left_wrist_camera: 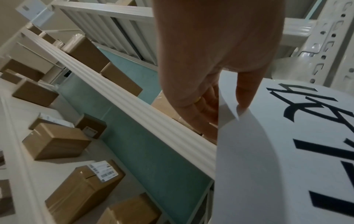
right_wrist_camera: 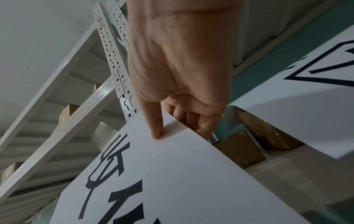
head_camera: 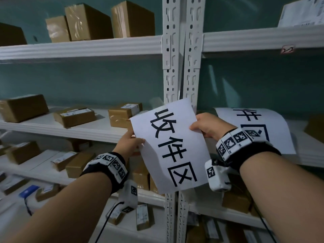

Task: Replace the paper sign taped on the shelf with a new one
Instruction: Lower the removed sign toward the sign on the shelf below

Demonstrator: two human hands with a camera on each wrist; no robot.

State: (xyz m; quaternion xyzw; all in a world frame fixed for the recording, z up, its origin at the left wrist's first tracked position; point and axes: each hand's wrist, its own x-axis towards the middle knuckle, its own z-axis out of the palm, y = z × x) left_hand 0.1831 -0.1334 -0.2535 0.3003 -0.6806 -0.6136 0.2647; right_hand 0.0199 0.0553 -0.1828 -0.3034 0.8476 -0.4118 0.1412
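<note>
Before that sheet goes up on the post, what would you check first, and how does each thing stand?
1. Left hand pinches the held sign at its left edge: ok.
2. Right hand pinches its right edge: ok.
3. Sign in front of the white upright: ok.
4. Sign straight: not ok, it tilts.
5. Tape ready: cannot tell.
6. Second sign out of the way: ok, it lies curled on the right shelf.
</note>
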